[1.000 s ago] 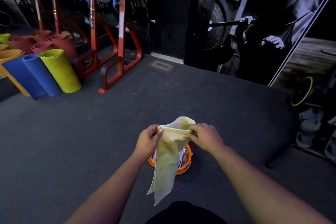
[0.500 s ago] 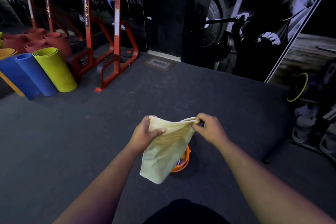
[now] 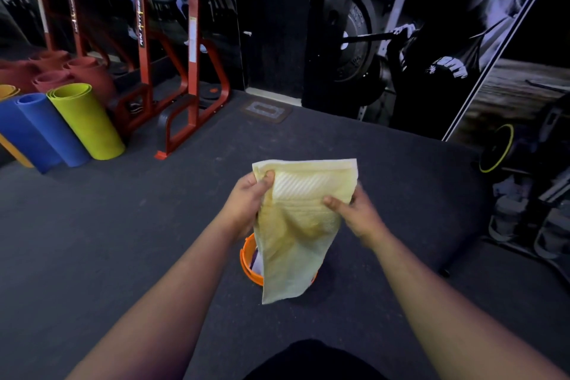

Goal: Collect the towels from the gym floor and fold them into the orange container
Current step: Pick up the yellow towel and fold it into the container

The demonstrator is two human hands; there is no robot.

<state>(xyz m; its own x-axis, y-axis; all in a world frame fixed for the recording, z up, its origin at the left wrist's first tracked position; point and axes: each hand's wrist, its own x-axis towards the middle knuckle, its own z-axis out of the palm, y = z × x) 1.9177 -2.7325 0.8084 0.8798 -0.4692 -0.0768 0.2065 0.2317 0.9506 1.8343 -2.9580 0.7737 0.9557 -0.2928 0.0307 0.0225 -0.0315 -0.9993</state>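
Observation:
A pale yellow towel [image 3: 296, 231] hangs in the air in front of me, spread flat with its top edge level. My left hand [image 3: 246, 203] grips its upper left corner, thumb on the front. My right hand [image 3: 354, 210] holds its right edge a little lower, thumb across the cloth. Below and behind the towel stands the orange container [image 3: 248, 259] on the dark floor, mostly hidden by the cloth. White and purple fabric shows inside it.
Rolled mats, blue [image 3: 37, 129] and lime [image 3: 86, 120], lean at the left beside red ones. A red steel rack [image 3: 191, 95] stands behind them. Weights and a yellow-rimmed wheel [image 3: 496, 148] sit at the right. Dark gym floor [image 3: 123, 241] surrounds the container.
The towel, hanging narrow a second ago, is now opened wide between my hands. My right hand slid down from the top edge to the right side.

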